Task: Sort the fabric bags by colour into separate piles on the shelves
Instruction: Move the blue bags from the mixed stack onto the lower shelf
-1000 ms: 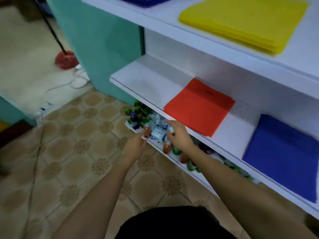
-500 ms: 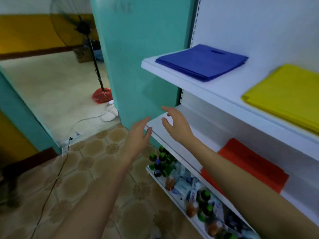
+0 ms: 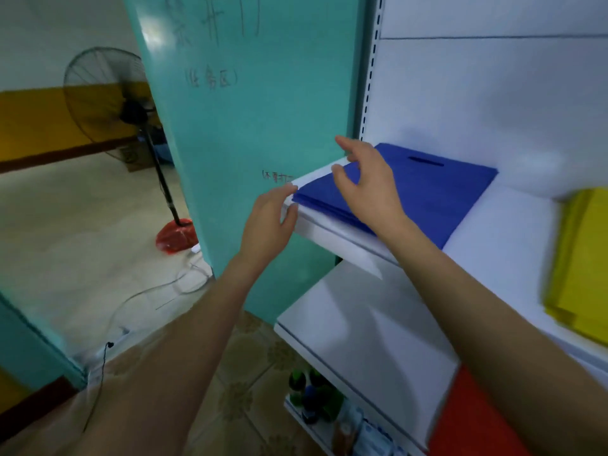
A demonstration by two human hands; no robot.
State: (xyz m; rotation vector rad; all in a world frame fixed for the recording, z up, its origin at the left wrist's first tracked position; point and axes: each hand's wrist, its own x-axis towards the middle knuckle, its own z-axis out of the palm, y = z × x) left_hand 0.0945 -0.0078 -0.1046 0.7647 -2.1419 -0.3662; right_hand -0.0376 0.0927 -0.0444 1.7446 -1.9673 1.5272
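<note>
Two bare hands meet at a white metal shelf (image 3: 513, 232) beside a teal painted panel (image 3: 256, 126) whose handwriting is too blurred to read. The flat blue fabric bags (image 3: 444, 189) lie stacked there; the right hand (image 3: 368, 182) hovers spread above them, the left hand (image 3: 268, 222) touches the shelf corner, apparently grasping nothing.

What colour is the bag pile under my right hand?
The bag pile is blue; head view shows it.

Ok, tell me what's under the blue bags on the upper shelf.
The blue bags lie on the white shelf. Their near edge shows several blue layers. The right hand covers part of that edge, and anything between the layers is hidden.
</note>
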